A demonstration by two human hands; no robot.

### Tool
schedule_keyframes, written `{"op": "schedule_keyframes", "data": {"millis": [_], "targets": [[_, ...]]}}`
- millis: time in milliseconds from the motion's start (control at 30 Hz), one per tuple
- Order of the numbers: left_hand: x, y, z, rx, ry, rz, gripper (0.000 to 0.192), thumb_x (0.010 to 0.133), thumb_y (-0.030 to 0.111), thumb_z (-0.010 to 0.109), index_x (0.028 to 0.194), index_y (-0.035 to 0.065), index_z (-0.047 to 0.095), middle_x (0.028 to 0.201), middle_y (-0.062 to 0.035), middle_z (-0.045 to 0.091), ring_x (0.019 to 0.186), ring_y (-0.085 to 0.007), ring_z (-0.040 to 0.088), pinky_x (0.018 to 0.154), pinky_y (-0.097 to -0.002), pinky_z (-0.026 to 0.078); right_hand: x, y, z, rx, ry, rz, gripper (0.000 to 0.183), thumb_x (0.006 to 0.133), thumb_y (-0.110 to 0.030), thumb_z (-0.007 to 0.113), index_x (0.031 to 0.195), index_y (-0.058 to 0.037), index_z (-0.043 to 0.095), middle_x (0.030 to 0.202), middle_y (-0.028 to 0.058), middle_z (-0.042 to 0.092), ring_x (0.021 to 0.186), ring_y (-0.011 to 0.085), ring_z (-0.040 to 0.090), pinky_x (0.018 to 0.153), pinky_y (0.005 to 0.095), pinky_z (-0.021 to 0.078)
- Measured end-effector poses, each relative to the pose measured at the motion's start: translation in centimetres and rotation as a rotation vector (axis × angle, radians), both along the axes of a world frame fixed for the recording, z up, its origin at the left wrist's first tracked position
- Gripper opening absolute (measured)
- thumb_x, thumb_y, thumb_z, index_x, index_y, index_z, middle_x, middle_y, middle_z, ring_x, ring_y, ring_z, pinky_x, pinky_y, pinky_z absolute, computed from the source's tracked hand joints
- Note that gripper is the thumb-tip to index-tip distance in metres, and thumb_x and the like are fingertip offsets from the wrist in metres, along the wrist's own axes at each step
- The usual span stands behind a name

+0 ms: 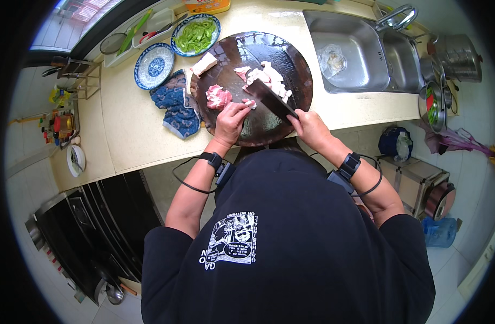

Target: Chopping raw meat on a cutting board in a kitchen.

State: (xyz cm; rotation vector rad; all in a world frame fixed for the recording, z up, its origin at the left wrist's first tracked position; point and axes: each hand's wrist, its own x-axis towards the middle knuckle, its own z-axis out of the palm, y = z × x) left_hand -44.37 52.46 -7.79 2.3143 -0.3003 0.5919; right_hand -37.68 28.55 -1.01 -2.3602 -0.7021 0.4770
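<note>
In my right hand (311, 128) is the handle of a cleaver (271, 97), its dark blade slanting up and left over a round, wet, dark chopping board (267, 125). The fingertips of my left hand (230, 123) are on a small piece of meat (250, 104) left of the blade; whether they grip it or only touch it is hard to tell. Just above that hand lies a lump of red raw meat (218, 97). Several chunks of pale, fatty meat (271, 77) are heaped beyond the blade. A whitish block of fat (204, 65) rests at the board's upper left rim.
A blue patterned cloth (178, 105) lies left of the board. Beyond it are an empty blue-and-white plate (154, 67) and a plate of sliced green vegetable (195, 35). Scissors (150, 36) lie in a white tray (162, 20). To the right is a steel double sink (348, 44) holding a plastic bag (331, 60).
</note>
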Motion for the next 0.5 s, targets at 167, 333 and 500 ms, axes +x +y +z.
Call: {"op": "schedule_keyframes", "data": {"millis": [167, 333, 500], "targets": [[0.5, -0.4, -0.5, 0.045, -0.041, 0.021, 0.017, 0.07, -0.001, 0.064, 0.086, -0.0001, 0.065, 0.085, -0.0094, 0.061, 0.079, -0.027, 0.06, 0.069, -0.0342, 0.05, -0.3, 0.3, 0.0, -0.077, -0.064, 0.162, 0.023, 0.088, -0.02, 0.055, 0.079, 0.0009, 0.053, 0.062, 0.0227, 0.057, 0.062, 0.0405, 0.059, 0.059, 0.048, 0.0473], [1.1, -0.5, -1.2, 0.109, -0.048, 0.066, 0.018, 0.069, -0.001, 0.061, 0.087, 0.0003, 0.064, 0.086, -0.0093, 0.061, 0.085, -0.028, 0.059, 0.072, -0.0352, 0.05, -0.5, 0.5, -0.4, -0.157, -0.13, 0.149, 0.023, 0.089, -0.019, 0.053, 0.077, 0.001, 0.051, 0.06, 0.0223, 0.057, 0.061, 0.0405, 0.058, 0.058, 0.0485, 0.0461], [1.3, -0.5, -1.5, 0.143, -0.016, 0.096, 0.017, 0.07, -0.001, 0.06, 0.087, 0.0003, 0.063, 0.091, -0.0097, 0.06, 0.088, -0.0277, 0.057, 0.076, -0.0353, 0.049, -0.2, 0.3, -0.5, -0.19, -0.137, 0.153, 0.024, 0.09, -0.019, 0.052, 0.076, 0.0009, 0.049, 0.059, 0.0223, 0.055, 0.06, 0.042, 0.057, 0.057, 0.0493, 0.0445]]}}
